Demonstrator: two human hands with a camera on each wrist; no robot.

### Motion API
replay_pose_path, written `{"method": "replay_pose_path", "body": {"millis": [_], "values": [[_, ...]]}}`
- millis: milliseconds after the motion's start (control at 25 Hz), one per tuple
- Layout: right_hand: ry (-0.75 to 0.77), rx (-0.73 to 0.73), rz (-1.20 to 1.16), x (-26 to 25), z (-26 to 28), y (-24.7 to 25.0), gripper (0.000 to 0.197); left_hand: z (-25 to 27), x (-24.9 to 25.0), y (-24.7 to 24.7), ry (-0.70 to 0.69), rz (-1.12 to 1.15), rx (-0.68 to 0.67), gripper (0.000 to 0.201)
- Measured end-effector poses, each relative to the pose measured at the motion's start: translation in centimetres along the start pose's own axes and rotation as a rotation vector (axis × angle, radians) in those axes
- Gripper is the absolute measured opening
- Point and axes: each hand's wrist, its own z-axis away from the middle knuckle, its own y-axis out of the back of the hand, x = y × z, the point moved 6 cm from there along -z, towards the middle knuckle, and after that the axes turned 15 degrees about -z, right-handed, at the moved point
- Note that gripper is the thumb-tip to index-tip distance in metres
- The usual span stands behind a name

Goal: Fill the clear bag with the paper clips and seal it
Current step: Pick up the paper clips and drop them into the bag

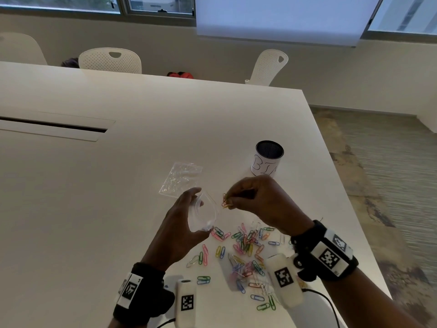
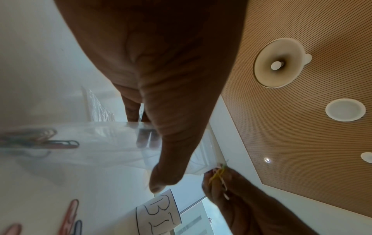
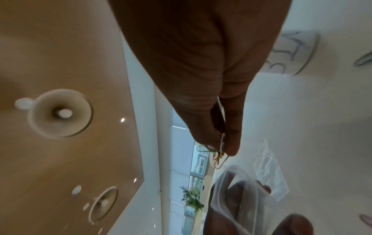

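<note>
While most of the paper clips [image 1: 246, 247] still lie scattered on the tabletop [image 1: 118, 185], filling looks early: the clear bag [image 1: 204, 215] seems empty or nearly so, though I can't tell for sure through the plastic. Left hand [image 1: 182, 223] grips the bag just above the tabletop, fingers curled round it, mouth spread open and facing the right hand [image 1: 262, 202]. Right hand pinches a small bunch of clips [image 1: 225, 201] at the fingertips, just beside the mouth, not yet inside. Left to do: drop this bunch, collect the rest of the pile, then press the seal shut. Bag is thin, floppy and transparent; the mouth holds its shape only because of the grip. A second clear bag [image 1: 181, 179] lies flat beyond it, and a labelled black cup [image 1: 268, 159] stands nearby, neither touched.
</note>
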Motion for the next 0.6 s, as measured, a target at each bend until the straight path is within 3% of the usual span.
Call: {"method": "replay_pose_path", "body": {"millis": [240, 440, 600], "values": [[0.257, -0.119, 0.412, -2.3, -1.4, -5.0, 0.010, -0.2, -0.2, 0.0, -0.008, 0.003, -0.001, 0.095], [0.263, -0.161, 0.465, -2.7, -1.7, -6.0, 0.012, -0.2, -0.8, -0.1, -0.001, 0.027, -0.005, 0.094], [0.300, -0.044, 0.484, -2.8, -1.7, -4.4, 0.011, 0.0, -0.8, 0.0, 0.002, 0.015, 0.011, 0.094]]}}
